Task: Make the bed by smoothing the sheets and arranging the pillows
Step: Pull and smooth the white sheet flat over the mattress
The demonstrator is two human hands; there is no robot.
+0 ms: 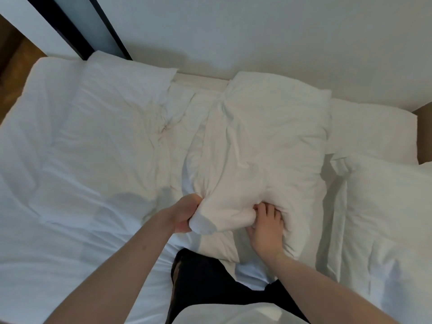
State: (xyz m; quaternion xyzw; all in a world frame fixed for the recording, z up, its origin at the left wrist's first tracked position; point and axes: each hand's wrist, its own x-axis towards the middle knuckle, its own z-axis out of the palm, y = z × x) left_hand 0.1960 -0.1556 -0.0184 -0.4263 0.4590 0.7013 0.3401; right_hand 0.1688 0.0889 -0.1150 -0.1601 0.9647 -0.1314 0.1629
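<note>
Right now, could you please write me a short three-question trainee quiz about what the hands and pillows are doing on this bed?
1. True or false: the left hand grips a corner of the middle pillow.
2. The right hand's fingers are: A) flat on the sheet, B) dug into the middle pillow's near edge, C) on the wall.
3. Fill in: another pillow lies at the head of the bed, to the ____ of the middle pillow.

Key: 1 true; 2 B; 3 left.
</note>
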